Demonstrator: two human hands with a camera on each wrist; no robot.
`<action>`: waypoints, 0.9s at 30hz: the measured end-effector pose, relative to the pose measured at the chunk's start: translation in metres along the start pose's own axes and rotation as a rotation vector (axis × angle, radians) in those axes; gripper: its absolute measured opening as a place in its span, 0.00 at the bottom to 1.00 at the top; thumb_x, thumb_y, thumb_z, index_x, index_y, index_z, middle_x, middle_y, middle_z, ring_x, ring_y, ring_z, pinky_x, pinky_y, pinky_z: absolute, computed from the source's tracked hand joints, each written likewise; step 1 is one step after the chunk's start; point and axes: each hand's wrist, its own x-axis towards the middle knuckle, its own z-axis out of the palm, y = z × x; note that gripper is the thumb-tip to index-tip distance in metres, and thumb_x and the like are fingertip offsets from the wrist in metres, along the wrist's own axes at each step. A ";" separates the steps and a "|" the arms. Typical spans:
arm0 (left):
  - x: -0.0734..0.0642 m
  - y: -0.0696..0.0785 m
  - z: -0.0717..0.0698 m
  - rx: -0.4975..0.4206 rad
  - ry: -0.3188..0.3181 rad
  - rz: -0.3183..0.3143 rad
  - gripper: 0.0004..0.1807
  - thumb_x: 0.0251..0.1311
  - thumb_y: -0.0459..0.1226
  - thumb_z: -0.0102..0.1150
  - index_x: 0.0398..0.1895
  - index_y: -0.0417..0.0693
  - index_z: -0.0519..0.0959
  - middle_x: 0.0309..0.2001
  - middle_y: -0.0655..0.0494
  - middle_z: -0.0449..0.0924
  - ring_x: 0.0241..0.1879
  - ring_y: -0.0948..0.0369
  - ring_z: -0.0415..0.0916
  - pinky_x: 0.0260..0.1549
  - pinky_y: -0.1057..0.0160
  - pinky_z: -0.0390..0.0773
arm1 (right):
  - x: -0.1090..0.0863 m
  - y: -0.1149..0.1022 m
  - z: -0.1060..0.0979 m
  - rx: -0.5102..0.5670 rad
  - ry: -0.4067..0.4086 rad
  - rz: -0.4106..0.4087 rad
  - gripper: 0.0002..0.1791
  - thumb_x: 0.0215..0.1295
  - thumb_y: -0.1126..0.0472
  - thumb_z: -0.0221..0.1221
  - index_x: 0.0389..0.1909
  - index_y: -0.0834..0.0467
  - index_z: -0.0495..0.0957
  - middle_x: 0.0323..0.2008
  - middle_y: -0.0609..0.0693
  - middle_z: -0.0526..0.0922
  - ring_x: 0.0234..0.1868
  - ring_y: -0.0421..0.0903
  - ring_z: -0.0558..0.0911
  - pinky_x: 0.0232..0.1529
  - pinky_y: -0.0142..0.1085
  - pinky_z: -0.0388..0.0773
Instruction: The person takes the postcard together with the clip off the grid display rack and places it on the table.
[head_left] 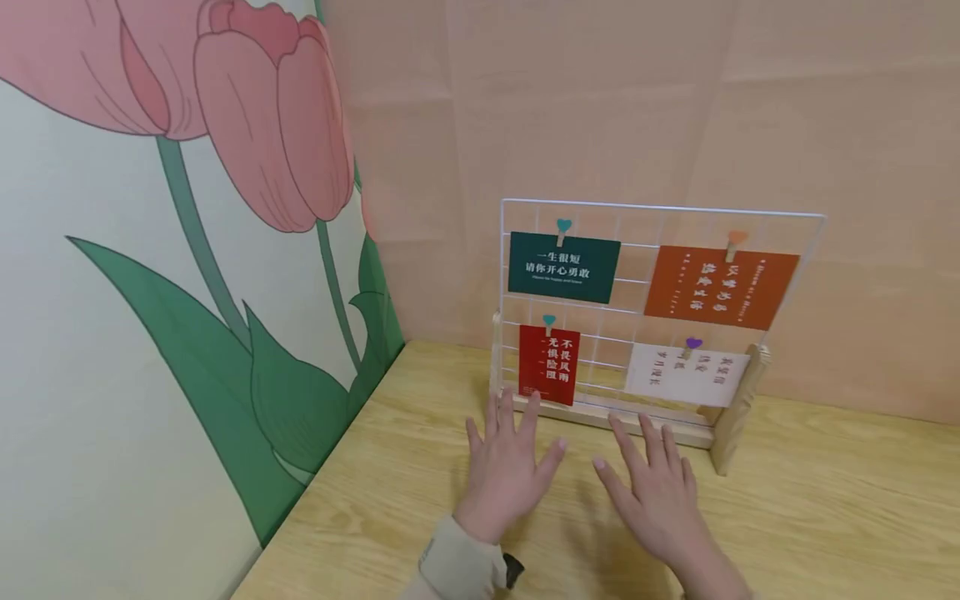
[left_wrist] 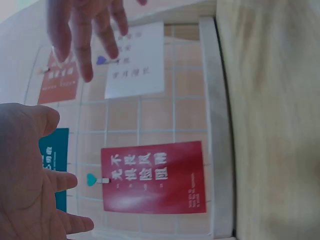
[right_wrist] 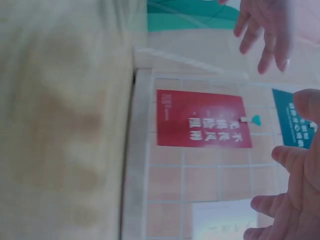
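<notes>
A white wire grid point(head_left: 637, 208) stands upright in a wooden base point(head_left: 637, 423). Small heart-topped clips hold a green card point(head_left: 564, 287), an orange card point(head_left: 678, 287), a red card point(head_left: 536, 375) and a white card point(head_left: 645, 379) on it. My left hand point(head_left: 502, 475) is in front of the red card with fingers spread, holding nothing. Beside it, in front of the base's right half, my right hand point(head_left: 660, 500) also has its fingers spread and holds nothing. Whether either hand touches anything is hard to tell.
The grid stands on a wood-grain table point(head_left: 847, 508) near a pinkish cloth backdrop point(head_left: 600, 100). On the left rises a white panel point(head_left: 97, 350) painted with pink tulips and green leaves. A dark object point(head_left: 513, 572) shows by the left cuff.
</notes>
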 end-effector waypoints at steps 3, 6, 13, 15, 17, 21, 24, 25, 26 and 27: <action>0.006 0.000 -0.007 0.006 0.006 -0.003 0.40 0.75 0.63 0.43 0.82 0.53 0.58 0.80 0.37 0.48 0.79 0.37 0.43 0.66 0.23 0.46 | 0.009 -0.004 -0.005 -0.019 -0.009 -0.013 0.38 0.79 0.41 0.50 0.80 0.56 0.57 0.78 0.72 0.45 0.74 0.81 0.43 0.61 0.81 0.46; 0.013 0.001 -0.014 0.011 0.012 -0.002 0.41 0.74 0.64 0.44 0.82 0.53 0.57 0.80 0.36 0.48 0.79 0.36 0.42 0.66 0.22 0.45 | 0.018 -0.010 -0.013 -0.030 -0.018 -0.018 0.38 0.79 0.40 0.50 0.80 0.56 0.57 0.79 0.71 0.44 0.75 0.80 0.41 0.62 0.80 0.44; 0.027 0.004 -0.021 0.052 0.003 -0.021 0.42 0.74 0.65 0.42 0.83 0.54 0.56 0.82 0.39 0.45 0.79 0.38 0.40 0.68 0.24 0.44 | 0.036 -0.022 -0.028 -0.048 -0.012 -0.041 0.39 0.78 0.39 0.51 0.80 0.57 0.58 0.80 0.70 0.43 0.77 0.76 0.39 0.65 0.79 0.40; 0.029 0.004 -0.022 0.043 -0.001 -0.034 0.42 0.73 0.65 0.42 0.83 0.54 0.56 0.82 0.40 0.45 0.79 0.38 0.40 0.68 0.24 0.43 | 0.041 -0.024 -0.031 -0.052 -0.005 -0.059 0.39 0.78 0.40 0.51 0.80 0.57 0.57 0.79 0.70 0.43 0.77 0.76 0.39 0.64 0.79 0.41; 0.030 0.004 -0.024 0.033 -0.011 -0.048 0.42 0.74 0.65 0.42 0.83 0.55 0.55 0.82 0.40 0.44 0.80 0.38 0.38 0.68 0.25 0.41 | 0.046 -0.027 -0.033 -0.049 0.010 -0.080 0.39 0.78 0.40 0.51 0.80 0.57 0.57 0.79 0.70 0.44 0.77 0.76 0.40 0.64 0.79 0.42; 0.032 0.002 -0.027 0.007 0.013 -0.045 0.41 0.75 0.64 0.42 0.83 0.54 0.55 0.82 0.39 0.44 0.80 0.38 0.39 0.68 0.24 0.42 | 0.056 -0.032 -0.038 -0.032 0.046 -0.115 0.38 0.78 0.41 0.51 0.80 0.57 0.58 0.79 0.71 0.46 0.77 0.76 0.41 0.65 0.78 0.43; 0.037 0.000 -0.030 0.010 0.045 -0.024 0.41 0.76 0.63 0.41 0.83 0.54 0.54 0.81 0.38 0.47 0.79 0.37 0.42 0.67 0.24 0.44 | 0.064 -0.036 -0.043 -0.043 0.072 -0.150 0.38 0.78 0.43 0.53 0.79 0.58 0.59 0.78 0.71 0.49 0.76 0.76 0.43 0.64 0.79 0.46; 0.040 -0.001 -0.032 0.011 0.055 -0.015 0.40 0.76 0.63 0.40 0.83 0.53 0.54 0.81 0.38 0.48 0.79 0.37 0.42 0.67 0.24 0.45 | 0.067 -0.037 -0.044 -0.048 0.078 -0.160 0.37 0.77 0.44 0.54 0.79 0.58 0.59 0.77 0.72 0.50 0.76 0.76 0.44 0.64 0.79 0.47; 0.042 -0.002 -0.033 0.017 0.061 -0.009 0.41 0.76 0.63 0.40 0.83 0.53 0.54 0.80 0.38 0.49 0.79 0.37 0.43 0.67 0.24 0.46 | 0.071 -0.039 -0.046 -0.054 0.084 -0.170 0.37 0.77 0.44 0.54 0.79 0.58 0.59 0.77 0.72 0.50 0.76 0.76 0.44 0.63 0.79 0.48; 0.045 -0.002 -0.035 0.025 0.066 -0.004 0.41 0.76 0.63 0.39 0.83 0.53 0.54 0.80 0.38 0.50 0.79 0.37 0.43 0.67 0.24 0.47 | 0.074 -0.040 -0.048 -0.064 0.092 -0.181 0.37 0.77 0.45 0.55 0.79 0.58 0.60 0.77 0.72 0.51 0.76 0.77 0.46 0.62 0.79 0.50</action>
